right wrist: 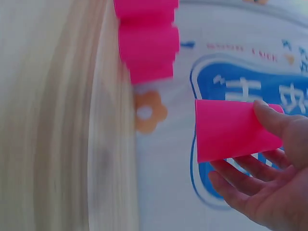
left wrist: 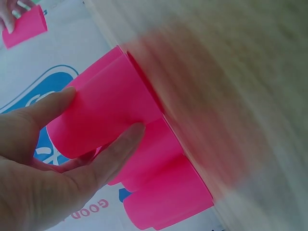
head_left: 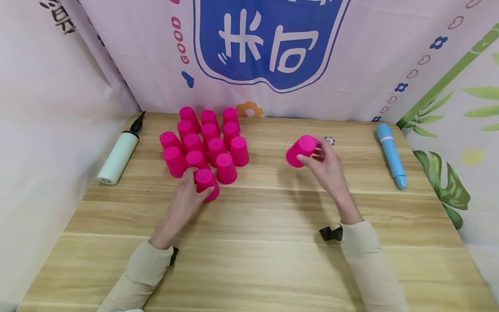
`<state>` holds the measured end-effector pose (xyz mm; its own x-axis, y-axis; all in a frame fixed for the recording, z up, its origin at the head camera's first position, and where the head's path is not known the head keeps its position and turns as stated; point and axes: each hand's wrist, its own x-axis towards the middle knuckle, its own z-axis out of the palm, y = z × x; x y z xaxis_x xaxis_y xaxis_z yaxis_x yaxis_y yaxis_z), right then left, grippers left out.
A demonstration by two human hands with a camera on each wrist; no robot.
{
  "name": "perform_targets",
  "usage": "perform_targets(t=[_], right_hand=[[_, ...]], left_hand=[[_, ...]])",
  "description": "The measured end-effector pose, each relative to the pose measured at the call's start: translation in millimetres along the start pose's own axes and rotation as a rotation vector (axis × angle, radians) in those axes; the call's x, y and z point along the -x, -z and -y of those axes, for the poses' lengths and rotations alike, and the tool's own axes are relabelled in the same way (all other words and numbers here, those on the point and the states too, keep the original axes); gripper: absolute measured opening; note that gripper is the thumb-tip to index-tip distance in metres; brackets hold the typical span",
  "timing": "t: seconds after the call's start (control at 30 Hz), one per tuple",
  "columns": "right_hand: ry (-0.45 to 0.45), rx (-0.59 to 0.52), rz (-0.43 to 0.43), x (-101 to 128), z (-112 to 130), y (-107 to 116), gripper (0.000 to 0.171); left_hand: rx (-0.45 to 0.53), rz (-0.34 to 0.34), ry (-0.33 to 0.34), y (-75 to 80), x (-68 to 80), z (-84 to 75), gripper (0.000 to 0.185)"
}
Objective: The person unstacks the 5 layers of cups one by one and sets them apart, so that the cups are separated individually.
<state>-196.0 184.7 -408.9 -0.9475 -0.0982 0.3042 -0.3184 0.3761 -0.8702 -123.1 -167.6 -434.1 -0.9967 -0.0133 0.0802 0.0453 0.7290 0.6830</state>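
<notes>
We see the wooden tabletop [left wrist: 250,96] smeared by blur in both wrist views, and the blue-and-white printed backdrop emblem [head_left: 269,39] cut off by the head view's top edge.

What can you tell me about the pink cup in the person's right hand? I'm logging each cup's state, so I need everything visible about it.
The pink cup is a plain, bright magenta tapered cup that looks like smooth plastic, with no marking visible. The right hand holds it lifted off the wooden table, thumb on one side and fingers curled under the other. It is tilted, closed base up and toward the camera, rim facing down and left. It is apart from the cluster of upturned cups to its left.
</notes>
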Motion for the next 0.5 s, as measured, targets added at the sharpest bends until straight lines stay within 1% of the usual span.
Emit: perform_targets(t=[0.13, 0.2, 0.3, 0.4, 0.5], right_hand=[[-0.005, -0.026, 0.123, 2, 14, -33, 0.062], [-0.021, -0.015, 0.178, 3, 17, -49, 0.061], [-0.019, 0.013, 0.253, 5, 17, -71, 0.06], [-0.001, 0.055, 0.296, 5, 17, -88, 0.057], [0.004, 0.08, 0.317, 6, 16, -101, 0.055]], left_hand=[[0.007, 0.012, -0.013, -0.5, 0.0, 0.8, 0.062], [0.008, 0.009, -0.026, -0.8, -0.2, 1.0, 0.061], [0.002, -0.001, -0.038, -1.7, -0.6, 1.0, 0.06], [-0.008, -0.01, -0.041, -2.4, -0.7, 0.9, 0.06], [-0.014, -0.014, -0.048, -2.2, -0.3, 0.4, 0.06]])
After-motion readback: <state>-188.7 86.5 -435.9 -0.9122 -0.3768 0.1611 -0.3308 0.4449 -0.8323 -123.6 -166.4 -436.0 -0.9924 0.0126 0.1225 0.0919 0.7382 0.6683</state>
